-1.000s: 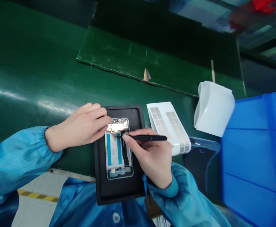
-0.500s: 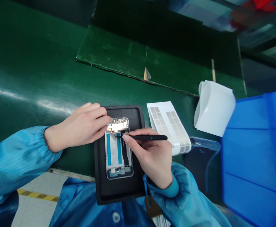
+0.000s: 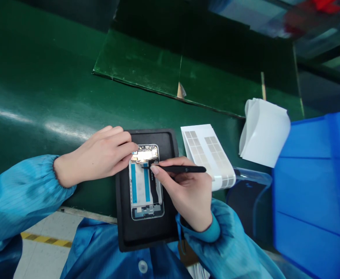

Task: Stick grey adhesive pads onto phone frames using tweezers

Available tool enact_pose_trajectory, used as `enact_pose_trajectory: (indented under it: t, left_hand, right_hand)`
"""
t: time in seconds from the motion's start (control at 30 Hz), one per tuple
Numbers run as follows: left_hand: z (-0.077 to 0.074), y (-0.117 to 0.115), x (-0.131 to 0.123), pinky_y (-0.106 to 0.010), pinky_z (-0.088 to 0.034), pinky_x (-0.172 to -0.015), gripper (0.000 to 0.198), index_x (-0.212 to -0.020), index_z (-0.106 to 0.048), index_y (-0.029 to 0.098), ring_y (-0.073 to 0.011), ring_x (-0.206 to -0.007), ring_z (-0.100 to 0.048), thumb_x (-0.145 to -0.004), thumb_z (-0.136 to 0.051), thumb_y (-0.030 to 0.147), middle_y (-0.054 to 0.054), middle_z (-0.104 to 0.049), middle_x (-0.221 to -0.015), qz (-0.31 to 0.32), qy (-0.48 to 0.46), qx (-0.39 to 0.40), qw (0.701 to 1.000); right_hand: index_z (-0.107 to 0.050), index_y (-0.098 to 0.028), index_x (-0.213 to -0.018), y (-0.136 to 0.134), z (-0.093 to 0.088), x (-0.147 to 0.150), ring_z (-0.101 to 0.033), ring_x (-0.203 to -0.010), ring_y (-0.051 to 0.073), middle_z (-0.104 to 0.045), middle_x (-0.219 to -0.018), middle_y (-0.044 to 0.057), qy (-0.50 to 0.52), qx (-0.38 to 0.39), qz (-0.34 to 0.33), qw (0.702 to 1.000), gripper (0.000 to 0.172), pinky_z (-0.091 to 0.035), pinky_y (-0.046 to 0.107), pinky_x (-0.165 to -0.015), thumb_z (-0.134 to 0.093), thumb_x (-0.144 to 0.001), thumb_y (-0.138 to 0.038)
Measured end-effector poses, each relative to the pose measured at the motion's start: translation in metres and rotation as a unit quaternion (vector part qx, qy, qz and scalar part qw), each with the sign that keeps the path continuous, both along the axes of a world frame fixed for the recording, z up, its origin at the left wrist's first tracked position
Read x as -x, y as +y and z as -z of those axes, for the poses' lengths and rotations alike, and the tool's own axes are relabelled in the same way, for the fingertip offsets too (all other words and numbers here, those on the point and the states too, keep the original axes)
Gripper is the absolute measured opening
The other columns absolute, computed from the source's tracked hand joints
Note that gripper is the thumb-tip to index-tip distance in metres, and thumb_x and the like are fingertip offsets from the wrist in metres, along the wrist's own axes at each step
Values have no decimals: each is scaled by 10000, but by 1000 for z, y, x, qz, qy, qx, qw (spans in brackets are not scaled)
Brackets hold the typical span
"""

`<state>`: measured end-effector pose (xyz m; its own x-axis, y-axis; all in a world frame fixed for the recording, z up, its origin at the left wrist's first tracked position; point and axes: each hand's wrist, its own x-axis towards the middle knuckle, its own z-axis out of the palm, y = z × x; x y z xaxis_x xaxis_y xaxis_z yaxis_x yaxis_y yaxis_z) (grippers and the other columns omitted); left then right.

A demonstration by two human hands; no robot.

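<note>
Nearest the worker, the right hand (image 3: 187,193) has its fingers (image 3: 164,179) closed round black tweezers (image 3: 178,169), their tips touching the opened phone (image 3: 145,186) in a black tray (image 3: 146,232) just left of them. The left hand (image 3: 100,157) grips nothing, its curled fingers resting on the phone's top corner. The phone looks light, stiff and fragile, best held by its frame edges. A sticker sheet (image 3: 207,153) lies just beyond the right fingers, on the table (image 3: 42,97).
</note>
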<state>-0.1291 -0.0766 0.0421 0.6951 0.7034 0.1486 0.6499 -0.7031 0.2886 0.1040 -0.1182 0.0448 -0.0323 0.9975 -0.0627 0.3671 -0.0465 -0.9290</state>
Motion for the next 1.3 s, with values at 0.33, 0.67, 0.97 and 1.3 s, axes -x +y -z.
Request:
enact_pose_trajectory:
  t: [0.33,0.67,0.97,1.3]
  left_hand:
    - [-5,-1,3,-330,-402,-701,192,-1005,-677,185,-193,-830,-543,-986,-496,246,-68,-638,-938,34,-30,-8,999]
    - [-13,-5,1,-347,-359,-677,208,-1040,-710,216,-201,-795,-520,-969,-532,297,-60,-615,-891,113,-2,-9,994]
    - [-13,-6,1,-352,-354,-674,225,-1031,-721,210,-204,-803,-517,-968,-527,305,-58,-603,-867,120,11,-2,993]
    - [-14,-8,-1,-351,-351,-673,230,-1018,-727,203,-200,-797,-515,-966,-533,315,-59,-608,-854,114,26,-2,993]
  right_hand:
    - [-717,-221,-823,0,-3,1,-742,-660,176,-750,-760,9,-13,3,0,1000,103,-640,272,-607,-809,-787,-252]
    - [-716,-217,-840,-1,0,-1,-747,-682,180,-756,-776,15,-30,1,-3,1000,103,-620,269,-596,-793,-808,-278]
    - [-718,-216,-832,-1,-1,1,-746,-663,185,-758,-760,20,-26,8,1,1000,106,-613,268,-572,-796,-798,-279]
    - [-716,-218,-835,-1,-2,0,-747,-668,175,-758,-765,10,-20,6,-1,1000,95,-612,257,-571,-795,-799,-259]
